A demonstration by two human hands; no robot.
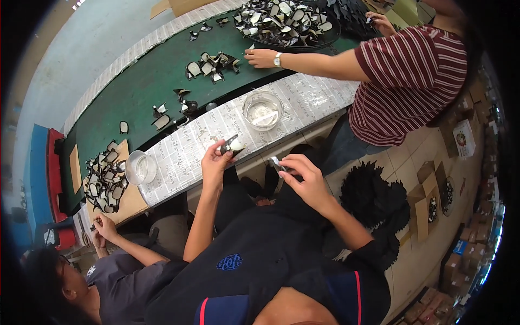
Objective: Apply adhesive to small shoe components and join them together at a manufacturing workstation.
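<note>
My left hand (214, 161) is raised at the near edge of the bench, its fingers closed on a curved black-and-white shoe piece (236, 145). To its right, my right hand (303, 174) pinches a small dark object with a whitish end (277, 163); its exact kind I cannot make out. The two hands are apart. Beyond them, a clear round tub (262, 120) with something pale inside stands on the paper-covered ledge (187, 142). Similar black-and-white pieces (208, 67) lie in loose clusters on the green conveyor belt (157, 81).
A co-worker's arm (319, 65) reaches over the belt near a heaped tray of pieces (284, 24). At left, another person's hands (103, 230) work below a pile of pieces (105, 181) and a second clear tub (141, 168). Black cut pieces (374, 195) are heaped at lower right.
</note>
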